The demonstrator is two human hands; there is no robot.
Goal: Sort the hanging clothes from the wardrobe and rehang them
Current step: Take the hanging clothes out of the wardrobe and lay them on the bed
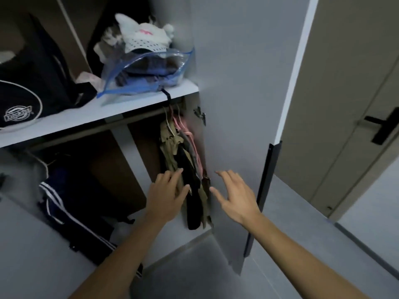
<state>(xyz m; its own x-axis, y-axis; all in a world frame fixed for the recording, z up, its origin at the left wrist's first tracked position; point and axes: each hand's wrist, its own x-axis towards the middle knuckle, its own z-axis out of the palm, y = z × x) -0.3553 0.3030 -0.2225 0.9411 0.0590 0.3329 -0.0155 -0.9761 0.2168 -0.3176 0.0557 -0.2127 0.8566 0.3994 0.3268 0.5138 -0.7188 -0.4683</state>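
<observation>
A tight bunch of hanging clothes (pixel 185 160), olive and black with pink and white hangers (pixel 183 126), hangs from the rail at the right end of the open wardrobe. My left hand (pixel 168 195) lies with straight fingers against the left side of the bunch. Just right of the clothes my right hand (pixel 235 195) is spread open, apart from the fabric and in front of the open grey door. At the lower left hangs a dark navy garment with white stripes (pixel 64 208).
The shelf (pixel 121 108) above the rail carries a clear zip bag of folded clothes (pixel 149 74), white hats (pixel 146 37) and a black bag (pixel 32 91). The open wardrobe door (pixel 241 83) stands right of the clothes. A room door with a black handle (pixel 382 128) is at far right.
</observation>
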